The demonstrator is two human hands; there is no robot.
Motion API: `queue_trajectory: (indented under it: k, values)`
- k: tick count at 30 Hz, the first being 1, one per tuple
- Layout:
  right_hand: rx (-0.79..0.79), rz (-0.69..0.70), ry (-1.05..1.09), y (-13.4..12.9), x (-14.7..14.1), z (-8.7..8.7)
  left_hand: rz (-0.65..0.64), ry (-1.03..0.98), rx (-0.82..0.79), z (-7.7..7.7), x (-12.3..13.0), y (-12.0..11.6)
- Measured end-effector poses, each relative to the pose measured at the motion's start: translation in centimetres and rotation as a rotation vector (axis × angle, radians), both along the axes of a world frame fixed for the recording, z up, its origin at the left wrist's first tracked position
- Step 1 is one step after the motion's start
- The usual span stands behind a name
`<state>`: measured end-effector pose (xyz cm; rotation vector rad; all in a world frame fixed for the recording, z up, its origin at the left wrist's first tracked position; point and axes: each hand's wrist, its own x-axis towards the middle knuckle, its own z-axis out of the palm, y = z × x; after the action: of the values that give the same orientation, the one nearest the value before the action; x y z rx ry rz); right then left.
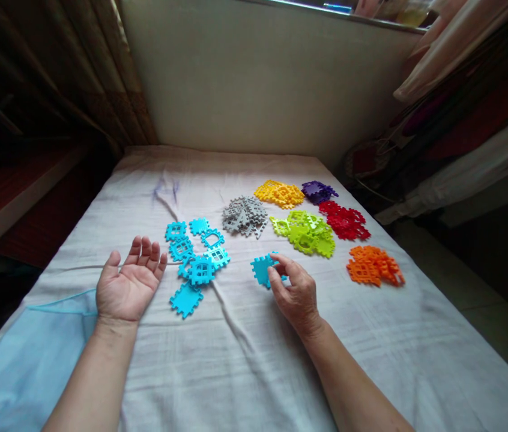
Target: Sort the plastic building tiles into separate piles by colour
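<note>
My left hand (131,282) rests palm up on the sheet, fingers loosely spread, holding nothing. Just right of it lies a loose group of blue interlocking tiles (202,270), some solid and some with window cut-outs. A solid blue tile (186,299) sits nearest to me in that group. My right hand (296,290) pinches another blue tile (261,270) between thumb and index finger, right of the group. Part of this tile is hidden behind the fingers. Whether it touches the sheet I cannot tell.
Beyond my hands lie piles of grey (245,216), yellow (278,193), purple (318,191), lime green (307,233), red (344,220) and orange tiles (374,265). A light blue cloth (33,366) covers the near left corner. A wall (254,78) stands behind the white-sheeted surface (236,384).
</note>
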<state>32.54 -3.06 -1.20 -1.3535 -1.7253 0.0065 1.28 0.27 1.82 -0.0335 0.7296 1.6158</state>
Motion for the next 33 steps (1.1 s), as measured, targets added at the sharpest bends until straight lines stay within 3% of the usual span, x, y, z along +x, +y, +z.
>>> queue_trajectory:
  k: [7, 16, 19, 25, 33]
  values:
    - [-0.009, -0.043, -0.152, 0.2, 0.0, -0.3, -0.015, -0.005, 0.013, -0.4, -0.2, 0.0]
    - [-0.006, -0.075, -0.145, 0.1, -0.2, -0.1, -0.036, -0.012, 0.040, -0.7, -0.4, 0.0]
    - [-0.006, 0.009, -0.144, -0.2, -1.7, 0.6, -0.050, -0.020, 0.058, -1.0, -0.5, 0.0]
    - [-0.111, 0.328, -0.268, 0.3, -6.5, 1.5, -0.031, -0.019, 0.034, -0.6, -0.2, -0.1]
    - [-0.241, 0.394, -0.374, 1.7, -9.1, 0.5, -0.025, -0.009, 0.034, -0.4, 0.0, -0.2]
